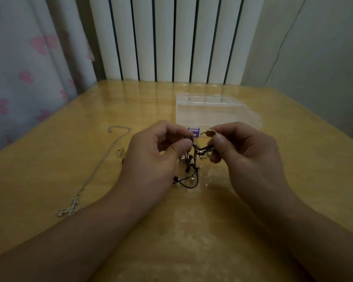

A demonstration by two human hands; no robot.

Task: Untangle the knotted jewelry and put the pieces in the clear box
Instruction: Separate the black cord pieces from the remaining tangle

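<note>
Lying freed at the left of the frame, a silver cross necklace [94, 171] and small gold bits [121, 152] rest on the glossy yellow counter [202, 231]; neither seems boxed yet. At centre the left hand [151, 159] and right hand [247, 155] both pinch the knotted jewelry [194, 159], black cord dangling. Behind them sits the clear box [216, 110]; heart-print curtain upper left, white radiator beyond
</note>
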